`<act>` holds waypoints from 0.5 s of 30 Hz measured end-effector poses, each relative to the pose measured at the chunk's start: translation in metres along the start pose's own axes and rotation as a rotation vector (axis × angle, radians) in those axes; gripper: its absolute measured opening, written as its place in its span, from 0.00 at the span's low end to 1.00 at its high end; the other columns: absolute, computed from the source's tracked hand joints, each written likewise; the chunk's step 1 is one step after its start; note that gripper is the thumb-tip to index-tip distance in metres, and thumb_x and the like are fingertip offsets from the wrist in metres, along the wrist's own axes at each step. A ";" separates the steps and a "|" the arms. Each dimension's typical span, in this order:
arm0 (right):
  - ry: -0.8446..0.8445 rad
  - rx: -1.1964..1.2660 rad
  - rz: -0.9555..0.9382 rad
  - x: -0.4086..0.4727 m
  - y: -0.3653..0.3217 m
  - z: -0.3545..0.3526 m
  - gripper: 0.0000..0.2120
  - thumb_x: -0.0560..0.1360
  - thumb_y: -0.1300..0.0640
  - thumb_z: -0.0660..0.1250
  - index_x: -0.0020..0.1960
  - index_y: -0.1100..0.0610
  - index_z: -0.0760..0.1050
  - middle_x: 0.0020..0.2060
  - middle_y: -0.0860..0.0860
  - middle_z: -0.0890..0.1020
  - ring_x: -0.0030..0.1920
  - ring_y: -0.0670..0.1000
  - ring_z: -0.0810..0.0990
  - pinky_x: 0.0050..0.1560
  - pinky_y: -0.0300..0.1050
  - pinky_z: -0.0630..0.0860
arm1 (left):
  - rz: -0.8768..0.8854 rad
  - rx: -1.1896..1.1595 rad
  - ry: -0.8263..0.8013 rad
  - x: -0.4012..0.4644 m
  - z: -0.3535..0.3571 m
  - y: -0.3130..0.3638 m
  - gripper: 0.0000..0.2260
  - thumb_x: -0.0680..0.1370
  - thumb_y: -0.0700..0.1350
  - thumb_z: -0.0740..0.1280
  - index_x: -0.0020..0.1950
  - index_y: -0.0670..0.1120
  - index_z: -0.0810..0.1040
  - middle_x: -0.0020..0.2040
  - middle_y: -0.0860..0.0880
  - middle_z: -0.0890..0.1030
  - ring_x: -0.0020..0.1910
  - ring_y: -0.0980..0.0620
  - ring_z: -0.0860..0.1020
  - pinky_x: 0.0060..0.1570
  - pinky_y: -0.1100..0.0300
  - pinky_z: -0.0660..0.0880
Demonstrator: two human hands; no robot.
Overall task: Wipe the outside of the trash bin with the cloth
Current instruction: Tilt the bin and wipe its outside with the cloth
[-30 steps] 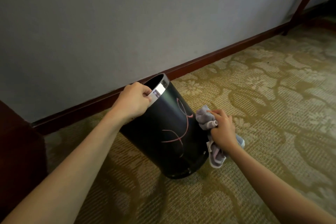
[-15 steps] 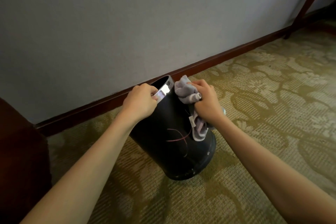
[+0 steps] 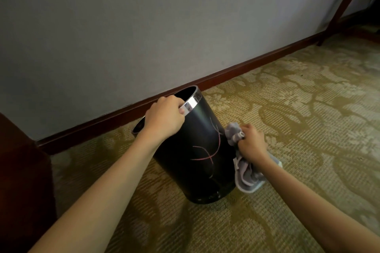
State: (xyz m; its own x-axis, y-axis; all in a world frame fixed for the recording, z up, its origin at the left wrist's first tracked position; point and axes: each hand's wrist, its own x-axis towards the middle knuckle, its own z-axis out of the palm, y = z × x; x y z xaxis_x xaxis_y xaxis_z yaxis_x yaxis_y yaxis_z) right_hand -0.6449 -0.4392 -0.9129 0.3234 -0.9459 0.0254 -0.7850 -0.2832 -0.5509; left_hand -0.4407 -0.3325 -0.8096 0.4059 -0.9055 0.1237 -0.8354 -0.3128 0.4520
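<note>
A black trash bin (image 3: 197,156) with a shiny metal rim band and thin pink lines on its side stands on the carpet, tilted away from me toward the wall. My left hand (image 3: 164,118) grips the near part of its rim. My right hand (image 3: 249,142) holds a bunched grey cloth (image 3: 246,174) against the bin's right side, about halfway down. Part of the cloth hangs below the hand to the bin's base.
A grey wall with a dark red baseboard (image 3: 257,62) runs close behind the bin. A dark wooden piece of furniture (image 3: 22,181) stands at the left. A slanted wooden leg (image 3: 345,4) rises at the far right. Patterned carpet (image 3: 308,119) spreads to the right.
My right hand has brought the cloth down from near the rim to the middle of the bin's right side. My left hand keeps its grip on the rim.
</note>
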 end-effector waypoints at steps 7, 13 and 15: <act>0.159 0.183 -0.334 0.001 -0.068 -0.014 0.30 0.67 0.73 0.55 0.64 0.53 0.74 0.63 0.49 0.70 0.56 0.56 0.64 0.57 0.54 0.64 | -0.002 0.036 0.006 0.006 0.001 0.002 0.07 0.79 0.43 0.61 0.48 0.49 0.79 0.38 0.51 0.78 0.38 0.49 0.75 0.32 0.56 0.69; 0.173 -0.026 -0.344 -0.018 -0.032 0.008 0.31 0.67 0.72 0.60 0.67 0.53 0.72 0.63 0.50 0.72 0.53 0.57 0.66 0.50 0.53 0.66 | -0.073 -0.034 -0.002 0.014 -0.006 -0.020 0.09 0.78 0.41 0.61 0.50 0.49 0.81 0.44 0.46 0.81 0.48 0.42 0.78 0.47 0.48 0.77; 0.133 -0.073 -0.289 -0.025 -0.012 0.012 0.30 0.68 0.71 0.60 0.67 0.52 0.72 0.64 0.50 0.71 0.54 0.56 0.66 0.50 0.52 0.65 | -0.098 -0.065 -0.005 0.017 -0.008 -0.028 0.09 0.77 0.40 0.61 0.48 0.48 0.81 0.44 0.44 0.82 0.50 0.41 0.79 0.51 0.45 0.77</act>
State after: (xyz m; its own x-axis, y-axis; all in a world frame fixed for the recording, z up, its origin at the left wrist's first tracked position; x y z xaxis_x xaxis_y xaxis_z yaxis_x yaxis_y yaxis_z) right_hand -0.6371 -0.4097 -0.9171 0.4707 -0.8356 0.2833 -0.7081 -0.5493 -0.4437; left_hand -0.4070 -0.3366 -0.8132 0.4823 -0.8731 0.0713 -0.7660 -0.3808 0.5180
